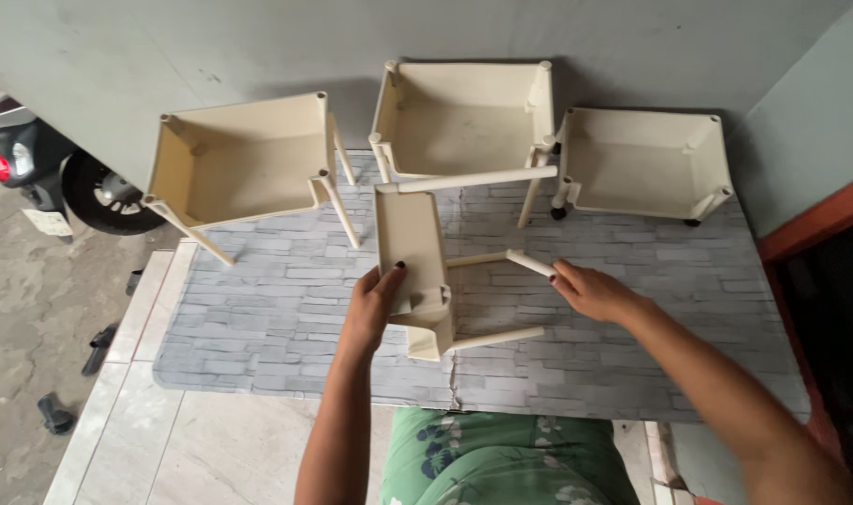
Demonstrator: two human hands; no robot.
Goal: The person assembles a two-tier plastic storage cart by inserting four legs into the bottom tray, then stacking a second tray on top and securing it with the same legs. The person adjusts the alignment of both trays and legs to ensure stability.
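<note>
- So, far left – a cream plastic square bin with legs [244, 159] lying tipped on the grey brick-pattern mat [277, 318].
- Left hand [378, 301] grips the rim of the middle cream plastic tray [410, 245], held on its side.
- Right hand [590, 290] – fingers closed around a cream leg tube [531, 263].
- Two more cream bins [464, 122] behind.

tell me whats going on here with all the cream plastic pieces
A person sits at a mat printed like grey brick, working on a cream plastic shelf tray tipped on its side. The left hand grips the tray's lower edge, while the right hand holds the end of a cream tube leg sticking out from it. Three more trays lie along the wall: one on the left, one in the middle, one on the right with small dark casters.
</note>
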